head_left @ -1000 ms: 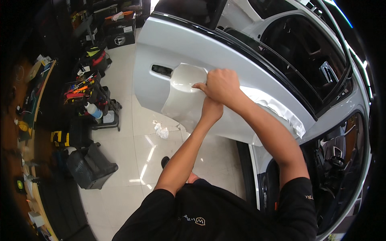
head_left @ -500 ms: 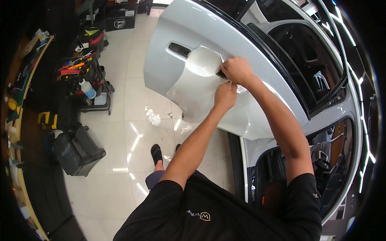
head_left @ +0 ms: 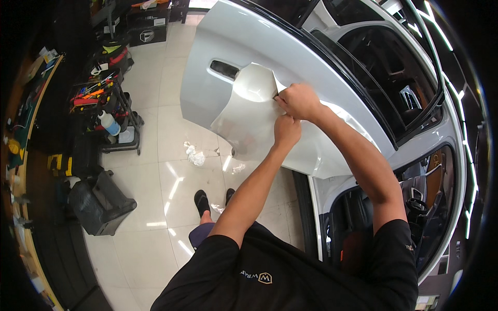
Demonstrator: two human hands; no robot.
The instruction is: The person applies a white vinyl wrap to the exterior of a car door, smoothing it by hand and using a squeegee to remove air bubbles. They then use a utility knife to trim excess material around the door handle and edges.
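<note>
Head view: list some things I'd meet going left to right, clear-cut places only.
Yellow-and-black object → white-and-blue bottle → crumpled white scraps → dark door-handle recess → left hand → steering wheel.

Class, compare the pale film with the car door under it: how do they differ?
Colour: the film looks warm off-white, the car door cooler silver-grey.
Surface: the film is creased along its upper right edge; the car door's panel looks smooth.
Extent: the film covers only part of the car door, which extends beyond.
Both look glossy.
</note>
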